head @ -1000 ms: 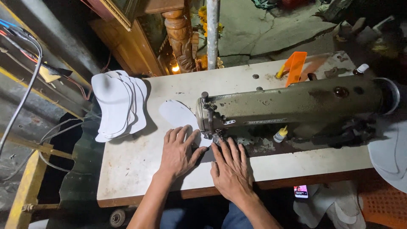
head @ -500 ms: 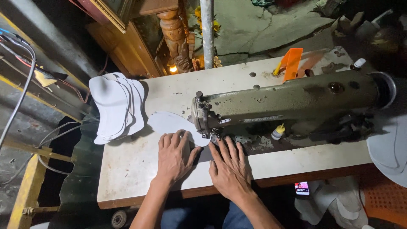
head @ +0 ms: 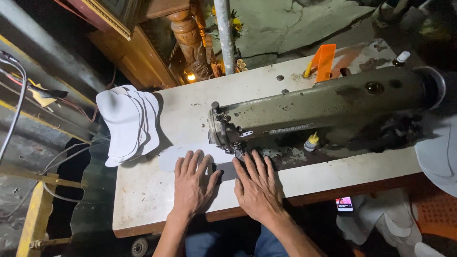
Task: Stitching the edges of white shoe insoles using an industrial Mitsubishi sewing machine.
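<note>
Two hands lie flat on the pale sewing table [head: 143, 200] as I watch through the head camera: the left hand [head: 193, 183] and the right hand [head: 257, 188], side by side just in front of the needle end of an old olive-green sewing machine [head: 323, 107]. Both are spread open, fingers fanned, palms pressing down rather than pinching anything. Under them lies a flat grey-white piece of material [head: 178, 154], which stretches out to the left of the left hand and runs in under the machine's head; the left fingertips rest on it, and the right fingertips press the part nearest the needle. I cannot tell how far the piece reaches beneath the right palm. Further left, at the table's far corner, a stack of white curved pieces [head: 126, 121] sits well apart from the hands. A small yellow-capped bottle [head: 311, 142] stands by the machine's base, and an orange plastic piece [head: 324, 61] stands behind the machine.
</note>
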